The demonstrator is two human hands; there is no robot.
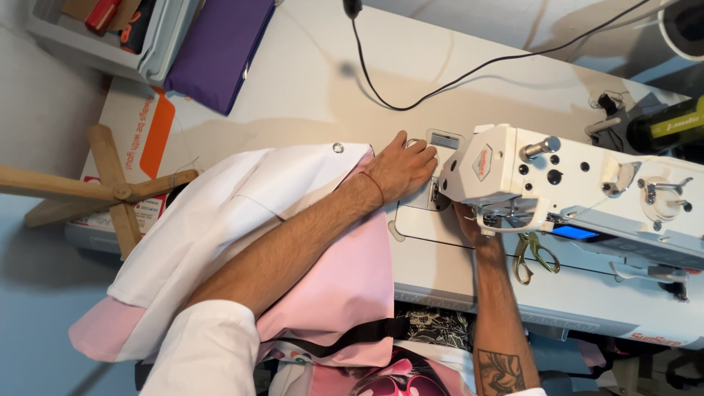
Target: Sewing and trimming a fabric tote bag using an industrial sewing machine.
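Pressing flat, the left hand (407, 165) lies fingers together on the pink-and-white cloth (242, 220) at centre frame, likely to steady it beside the needle. Right hand (469, 220) sits under the sewing machine (572, 191) head at centre right; grip cannot be told. Count: one machine, one gold scissors (532, 255), one black cable (440, 84), one purple cloth (220, 44) upper left on the tabletop (308, 95)
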